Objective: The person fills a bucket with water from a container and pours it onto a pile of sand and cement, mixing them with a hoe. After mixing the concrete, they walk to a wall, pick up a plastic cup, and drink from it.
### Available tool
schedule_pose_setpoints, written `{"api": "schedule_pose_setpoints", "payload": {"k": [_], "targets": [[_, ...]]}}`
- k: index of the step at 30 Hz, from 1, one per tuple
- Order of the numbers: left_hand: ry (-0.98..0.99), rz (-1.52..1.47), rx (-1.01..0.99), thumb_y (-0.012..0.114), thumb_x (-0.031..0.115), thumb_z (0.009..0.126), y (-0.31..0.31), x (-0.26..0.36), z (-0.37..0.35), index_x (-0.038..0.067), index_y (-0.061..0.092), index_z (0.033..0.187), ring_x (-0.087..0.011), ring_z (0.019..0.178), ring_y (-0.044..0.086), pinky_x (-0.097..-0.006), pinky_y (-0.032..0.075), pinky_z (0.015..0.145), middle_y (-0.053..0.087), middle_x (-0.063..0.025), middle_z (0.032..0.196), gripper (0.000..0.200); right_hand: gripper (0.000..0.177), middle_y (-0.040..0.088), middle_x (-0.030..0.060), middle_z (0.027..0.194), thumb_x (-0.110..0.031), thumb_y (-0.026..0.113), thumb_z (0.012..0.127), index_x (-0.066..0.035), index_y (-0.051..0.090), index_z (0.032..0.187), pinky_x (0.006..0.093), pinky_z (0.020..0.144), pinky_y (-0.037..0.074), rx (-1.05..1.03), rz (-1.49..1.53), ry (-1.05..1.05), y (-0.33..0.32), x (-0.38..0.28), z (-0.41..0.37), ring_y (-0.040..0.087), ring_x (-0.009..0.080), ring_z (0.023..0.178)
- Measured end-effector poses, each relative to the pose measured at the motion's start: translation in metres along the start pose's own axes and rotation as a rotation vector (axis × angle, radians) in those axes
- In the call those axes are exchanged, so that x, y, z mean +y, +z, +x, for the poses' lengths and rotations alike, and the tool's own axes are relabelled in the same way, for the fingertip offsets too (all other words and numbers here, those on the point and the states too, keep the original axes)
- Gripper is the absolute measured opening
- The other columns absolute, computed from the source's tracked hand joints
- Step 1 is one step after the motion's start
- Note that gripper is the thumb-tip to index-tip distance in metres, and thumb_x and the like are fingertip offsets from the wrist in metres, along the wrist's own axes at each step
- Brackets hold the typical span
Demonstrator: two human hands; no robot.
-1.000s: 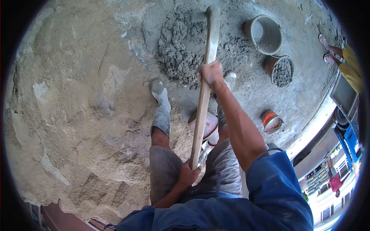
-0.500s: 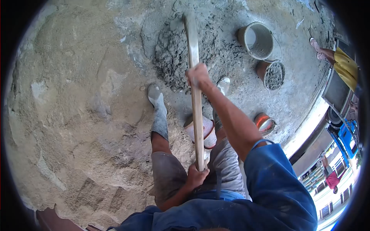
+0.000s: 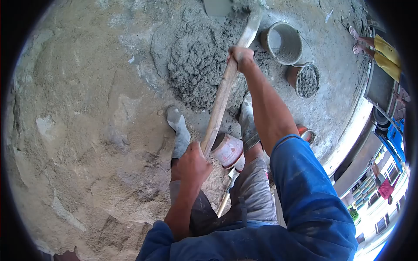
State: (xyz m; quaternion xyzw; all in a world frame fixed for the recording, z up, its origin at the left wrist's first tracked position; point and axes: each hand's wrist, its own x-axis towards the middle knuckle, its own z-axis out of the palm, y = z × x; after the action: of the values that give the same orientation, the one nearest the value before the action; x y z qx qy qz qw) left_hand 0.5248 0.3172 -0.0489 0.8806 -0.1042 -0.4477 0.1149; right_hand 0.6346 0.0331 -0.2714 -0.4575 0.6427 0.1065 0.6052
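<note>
Hoe (image 3: pixel 223 96) now leans toward one o'clock, clamped in the grip of left hand (image 3: pixel 193 164) and right hand (image 3: pixel 242 56). The left has risen, and the blade (image 3: pixel 217 7) shows at twelve o'clock, beyond the mortar (image 3: pixel 193 65), seemingly lifted clear.

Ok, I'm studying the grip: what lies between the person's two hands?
A bare stretch of the wooden handle runs between the left hand and the right hand, as the head view shows.
</note>
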Motion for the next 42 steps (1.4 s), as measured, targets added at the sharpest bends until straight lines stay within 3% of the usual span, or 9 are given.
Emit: {"api": "schedule_pose_setpoints", "payload": {"k": [7,12,19,25,27,29,35,38,42], "targets": [[-0.15,0.286,-0.136,0.069,0.01,0.063,-0.017,-0.155,-0.166,0.007,0.056,0.093,-0.0371,0.076,0.064,-0.0468,0.051,0.066,0.064,-0.0161,0.086,0.032,0.01,0.055,0.0132,0.054,0.0,0.06,0.075,0.006,0.053,0.073,0.038,0.038,0.049,0.012,0.292,0.301,0.047,0.2,-0.176,0.055,0.0238,0.04],[-0.118,0.002,-0.071,0.068,0.011,0.063,0.014,-0.184,-0.183,0.008,0.059,0.087,-0.0388,0.074,0.064,-0.0459,0.051,0.066,0.062,-0.0178,0.074,0.026,0.028,0.058,0.012,0.066,-0.001,0.066,0.072,0.007,0.047,0.09,0.0328,0.04,0.048,0.083,0.154,0.077,0.024,0.149,-0.221,0.058,0.0209,0.045],[0.062,-0.594,-0.325,0.063,0.01,0.07,-0.002,0.013,0.011,-0.006,0.055,0.106,-0.0253,0.074,0.063,-0.0365,0.048,0.065,0.062,-0.016,0.079,0.04,0.061,0.06,0.0325,0.102,-0.016,0.069,0.071,0.013,0.036,0.112,0.0394,0.08,0.056,0.269,-0.672,-0.313,-0.032,-0.065,-0.034,0.063,0.0404,0.099],[-0.106,-0.85,-0.444,0.063,0.01,0.078,-0.082,-0.009,-0.114,-0.004,0.049,0.122,-0.0181,0.095,0.057,-0.0324,0.045,0.084,0.059,-0.0106,0.103,0.049,0.074,0.054,0.0325,0.118,-0.019,0.066,0.07,0.02,0.033,0.124,0.0355,0.09,0.051,0.036,-0.723,-0.077,0.004,0.057,-0.083,0.059,0.0378,0.11],[-0.108,-0.765,-0.454,0.061,0.013,0.079,-0.103,-0.015,-0.121,-0.008,0.044,0.126,-0.0202,0.095,0.058,-0.0319,0.045,0.085,0.06,-0.0161,0.103,0.055,0.026,0.062,0.0187,0.08,-0.005,0.061,0.078,0.012,0.051,0.095,0.0418,0.053,0.054,-0.013,-0.222,0.07,0.024,0.148,-0.06,0.064,0.0303,0.06],[-0.111,-0.682,-0.455,0.06,0.015,0.08,-0.125,0.001,-0.121,-0.012,0.038,0.13,-0.0223,0.096,0.059,-0.0315,0.045,0.085,0.06,-0.0216,0.103,0.061,0.019,0.058,0.0144,0.066,-0.004,0.061,0.079,0.006,0.05,0.091,0.0449,0.045,0.051,-0.149,0.017,0.298,0.011,0.091,-0.111,0.059,0.0263,0.049],[0.303,-1.095,-0.495,0.049,0.035,0.096,-0.18,0.125,-0.104,-0.011,0.012,0.144,-0.0293,0.119,0.05,-0.0357,0.039,0.097,0.042,-0.0324,0.132,0.075,0.011,0.053,0.0082,0.062,-0.009,0.054,0.083,-0.004,0.044,0.085,0.0359,0.046,0.051,-0.326,0.026,0.406,-0.048,0.025,-0.093,0.054,0.02,0.046],[0.69,-0.948,-0.472,0.048,0.039,0.096,-0.174,0.161,-0.099,-0.012,0.01,0.143,-0.0397,0.119,0.047,-0.0428,0.035,0.101,0.041,-0.0365,0.13,0.078,0.013,0.051,0.0069,0.064,-0.01,0.051,0.087,-0.004,0.042,0.093,0.0357,0.046,0.051,-0.474,0.132,0.478,-0.09,-0.011,-0.092,0.055,0.02,0.049],[0.737,-1.26,-0.679,0.046,0.04,0.096,-0.177,0.235,-0.123,-0.012,0.008,0.143,-0.0489,0.118,0.044,-0.0477,0.031,0.104,0.04,-0.0407,0.125,0.08,0.012,0.05,0.0068,0.064,-0.009,0.049,0.088,-0.003,0.04,0.09,0.0329,0.045,0.052,-0.523,0.3,0.517,-0.162,-0.068,-0.128,0.054,0.0179,0.049]]}}
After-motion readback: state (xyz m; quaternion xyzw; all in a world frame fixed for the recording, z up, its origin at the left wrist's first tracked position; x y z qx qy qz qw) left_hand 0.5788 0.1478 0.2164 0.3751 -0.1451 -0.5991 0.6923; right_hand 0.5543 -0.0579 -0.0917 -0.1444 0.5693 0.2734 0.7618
